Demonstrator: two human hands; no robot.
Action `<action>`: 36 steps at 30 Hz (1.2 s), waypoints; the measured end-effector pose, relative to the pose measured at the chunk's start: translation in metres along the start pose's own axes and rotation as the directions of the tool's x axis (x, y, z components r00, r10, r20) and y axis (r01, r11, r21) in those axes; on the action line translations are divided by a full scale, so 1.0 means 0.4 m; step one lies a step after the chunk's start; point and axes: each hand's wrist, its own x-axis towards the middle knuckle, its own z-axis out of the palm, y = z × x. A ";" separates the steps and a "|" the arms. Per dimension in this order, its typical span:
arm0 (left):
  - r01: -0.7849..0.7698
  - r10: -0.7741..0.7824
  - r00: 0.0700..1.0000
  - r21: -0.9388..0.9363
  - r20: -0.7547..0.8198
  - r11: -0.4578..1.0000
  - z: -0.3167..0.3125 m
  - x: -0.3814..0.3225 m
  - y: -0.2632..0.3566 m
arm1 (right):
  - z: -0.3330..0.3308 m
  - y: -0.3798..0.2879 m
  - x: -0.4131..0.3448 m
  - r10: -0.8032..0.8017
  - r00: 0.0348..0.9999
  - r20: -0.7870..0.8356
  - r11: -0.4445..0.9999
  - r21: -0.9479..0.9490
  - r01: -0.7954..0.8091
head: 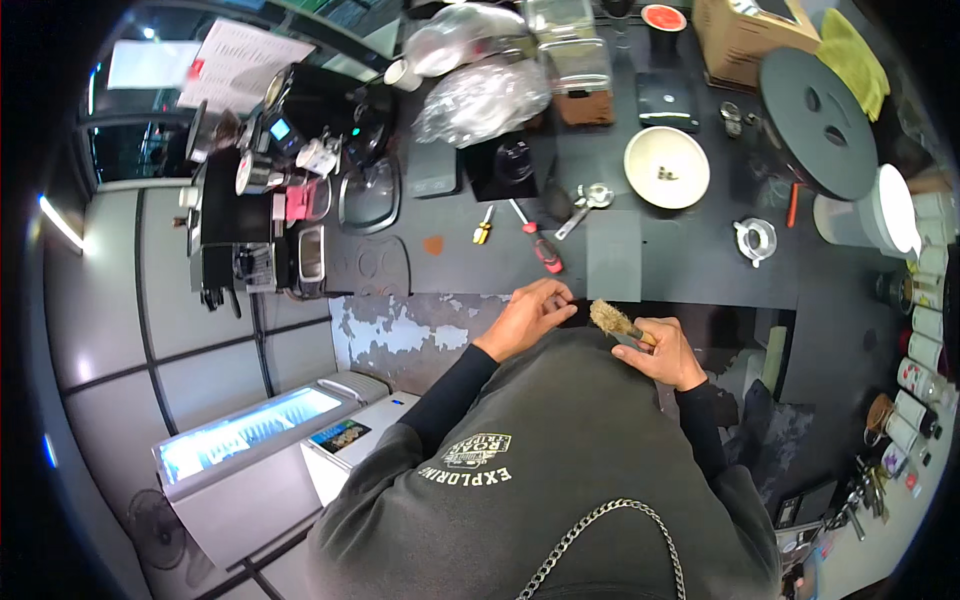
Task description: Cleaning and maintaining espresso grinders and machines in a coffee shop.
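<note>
In my right hand (664,356) is a short brush with coarse, pale tan bristles (611,317) and a wooden handle. Its bristles point up and left, towards the table edge. My left hand (534,311) is at the front edge of the dark table, fingers loosely curled, with a gap to the thumb and nothing visible in it. Just beyond the hands lies a grey rectangular pad (614,255). A red-and-black screwdriver (544,247) is beyond my left hand, with a smaller yellow-handled screwdriver (483,226) to its left.
A cream bowl (667,187) holds small dark pieces. Beside it are a metal measuring scoop (596,196) and a clear ring-shaped part (754,241). Plastic bags (484,101), a cardboard box (754,41) and a large dark round lid (817,124) stand farther back. An espresso machine (236,225) is at left.
</note>
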 end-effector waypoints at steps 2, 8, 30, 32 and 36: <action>0.235 -0.236 0.972 0.040 0.016 0.971 -0.058 -0.058 -0.024 | 0.029 -0.029 0.032 -0.020 0.998 0.056 1.000 -0.012 0.021; 0.290 -0.206 0.923 0.233 -0.326 0.928 -0.314 -0.084 -0.149 | 0.154 -0.129 0.102 0.027 0.994 0.101 0.996 -0.083 -0.018; 0.368 -0.042 0.711 0.320 -0.702 0.873 -1.070 -0.003 -0.871 | 1.049 -0.194 0.961 0.392 0.875 -0.284 0.919 0.150 -0.363; 0.392 -0.071 0.672 0.273 -0.737 0.878 -1.071 -0.008 -0.885 | 1.067 -0.181 0.968 0.426 0.866 -0.261 0.896 0.257 -0.363; 0.344 -0.123 0.631 0.134 -0.766 0.929 -1.083 -0.011 -0.848 | 1.052 -0.201 0.938 0.424 0.860 -0.283 0.861 0.421 -0.285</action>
